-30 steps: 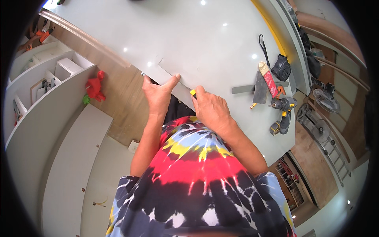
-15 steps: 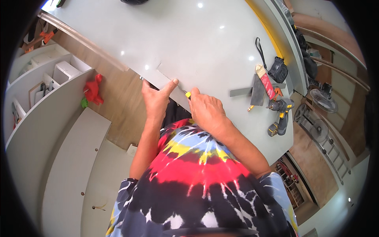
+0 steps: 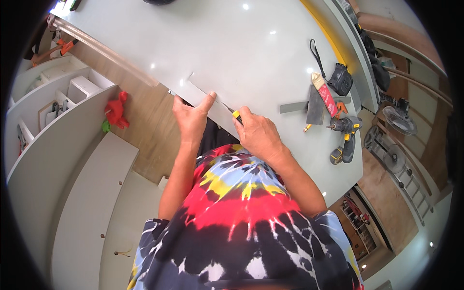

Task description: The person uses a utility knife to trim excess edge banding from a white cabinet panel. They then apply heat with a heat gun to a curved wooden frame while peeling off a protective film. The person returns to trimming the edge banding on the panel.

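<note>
My left hand (image 3: 189, 117) grips a pale flat strip (image 3: 196, 96) at the near edge of the worktop (image 3: 251, 63), thumb on top and fingers curled out of sight below the edge. A thin dark line runs along the strip's far side. In my right hand (image 3: 261, 136) is a tool with a yellow-and-black handle (image 3: 237, 115). Its slim metal tip points up and left toward my left thumb, along that line; whether it is a knife or a screwdriver I cannot tell.
To the right lie a cordless drill (image 3: 345, 125), a tape measure (image 3: 340, 79), a red-and-cream packet (image 3: 325, 94), grey flat pieces (image 3: 315, 108) and a pencil (image 3: 307, 128). White shelving (image 3: 72, 108) with a red cloth (image 3: 116, 110) stands left. A person's hand (image 3: 37, 58) shows far left.
My right hand has shifted slightly right with the tool, and more of its slim metal tip shows. My left hand stays nearly in place on the strip.
</note>
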Action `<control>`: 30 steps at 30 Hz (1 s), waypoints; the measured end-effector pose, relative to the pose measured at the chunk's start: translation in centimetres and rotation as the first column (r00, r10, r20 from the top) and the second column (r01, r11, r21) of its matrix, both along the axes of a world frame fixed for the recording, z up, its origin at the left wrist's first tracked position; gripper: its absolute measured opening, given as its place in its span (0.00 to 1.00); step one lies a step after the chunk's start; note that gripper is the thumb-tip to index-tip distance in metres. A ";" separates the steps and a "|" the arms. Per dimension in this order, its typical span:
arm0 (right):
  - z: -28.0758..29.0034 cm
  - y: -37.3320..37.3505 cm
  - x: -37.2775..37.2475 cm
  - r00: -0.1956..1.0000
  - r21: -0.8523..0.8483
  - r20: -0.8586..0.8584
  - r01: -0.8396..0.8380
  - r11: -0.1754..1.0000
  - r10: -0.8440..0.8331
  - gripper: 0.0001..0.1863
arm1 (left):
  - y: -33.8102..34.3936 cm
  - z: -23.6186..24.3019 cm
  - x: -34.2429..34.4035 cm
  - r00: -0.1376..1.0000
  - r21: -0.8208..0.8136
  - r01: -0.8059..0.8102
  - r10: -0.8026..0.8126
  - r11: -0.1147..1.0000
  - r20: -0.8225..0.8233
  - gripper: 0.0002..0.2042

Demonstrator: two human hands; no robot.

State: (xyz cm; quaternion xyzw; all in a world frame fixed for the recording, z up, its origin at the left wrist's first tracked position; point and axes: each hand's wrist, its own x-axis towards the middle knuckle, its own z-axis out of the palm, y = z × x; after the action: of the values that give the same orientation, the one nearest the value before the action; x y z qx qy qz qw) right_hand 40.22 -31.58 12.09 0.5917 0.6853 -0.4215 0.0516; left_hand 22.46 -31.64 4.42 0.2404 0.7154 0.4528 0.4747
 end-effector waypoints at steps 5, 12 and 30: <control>0.1 0.7 -0.5 0.999 0.018 -0.033 -0.008 1.000 0.009 0.13 | -0.1 -0.2 0.1 1.000 0.006 -0.004 0.004 1.000 -0.005 0.26; 0.8 0.6 -1.2 0.993 -0.032 0.098 -0.067 0.997 0.070 0.11 | 0.2 0.4 0.1 1.000 -0.023 0.000 0.000 1.000 0.031 0.25; -0.2 0.9 -1.4 0.991 -0.034 0.084 -0.097 0.995 0.100 0.12 | 0.3 1.7 -0.2 0.985 -0.180 0.020 0.011 0.983 0.170 0.28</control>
State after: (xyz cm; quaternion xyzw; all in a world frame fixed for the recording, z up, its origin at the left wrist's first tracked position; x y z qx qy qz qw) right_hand 38.85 -30.69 11.94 0.5738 0.7045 -0.4029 0.1104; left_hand 22.22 -31.36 6.09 0.1584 0.7100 0.4034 0.5550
